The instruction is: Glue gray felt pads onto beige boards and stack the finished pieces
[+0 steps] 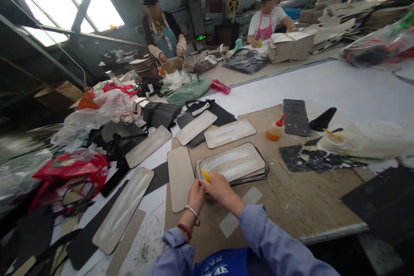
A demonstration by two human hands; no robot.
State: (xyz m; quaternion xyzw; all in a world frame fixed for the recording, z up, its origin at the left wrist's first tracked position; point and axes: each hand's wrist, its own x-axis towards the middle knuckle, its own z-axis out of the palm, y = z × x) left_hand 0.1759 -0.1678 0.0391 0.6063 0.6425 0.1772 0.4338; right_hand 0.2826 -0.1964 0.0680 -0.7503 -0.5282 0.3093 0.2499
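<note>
My right hand (220, 189) is closed around a small yellow tool (205, 175), whose tip rests at the near left edge of a stack of rounded beige panels (233, 163) smeared with white glue. My left hand (196, 195) sits just beside it with fingers curled against the stack's near edge; what it grips is hidden. Both wrists come out of blue sleeves. A plain beige panel (180, 177) lies flat just left of my left hand.
More glue-coated panels (123, 209) fan out to the left and behind the stack (229, 132). An orange glue bottle (275, 129), black pieces (296, 117) and a white plastic bag (365, 138) lie to the right. Bags and clutter crowd the left. Two people work at the far side.
</note>
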